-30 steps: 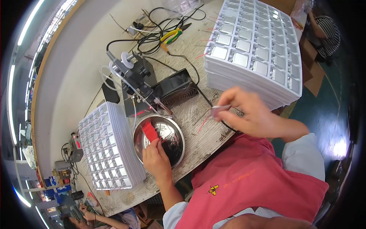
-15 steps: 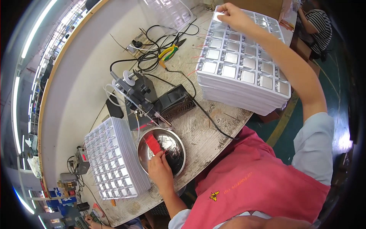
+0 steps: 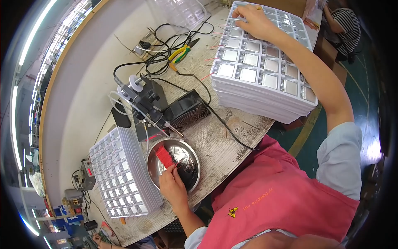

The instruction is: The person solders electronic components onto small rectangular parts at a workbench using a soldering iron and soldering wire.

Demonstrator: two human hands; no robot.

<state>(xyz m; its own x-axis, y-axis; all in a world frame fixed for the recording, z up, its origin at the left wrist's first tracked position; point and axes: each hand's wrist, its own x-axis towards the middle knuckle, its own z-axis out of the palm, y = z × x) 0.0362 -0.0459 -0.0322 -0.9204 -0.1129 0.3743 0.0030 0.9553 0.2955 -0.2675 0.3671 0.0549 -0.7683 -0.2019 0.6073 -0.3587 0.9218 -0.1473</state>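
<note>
L grip pinched closed on red bundle, thumb + fingertips at its near end; bundle sticks out fwd & slightly left of L grip, over steel bowl. Dark thin wires lie in bowl, just right of L grip's tips. R grip is well fwd & right of L grip, palm down, fingers bent over far left part of R stack of white trays; can't tell how far apart its tips are or if they've hold of anything. Silver blocks sit in pockets nearer the body than R grip, w/ thin leads poking out left. L stack of white trays is left of L grip. Fwd of L grip, past bowl: black fan & black fixture. Yellow-green pliers on table, left of R grip. Co-worker in stripes, far right of R grip.
</note>
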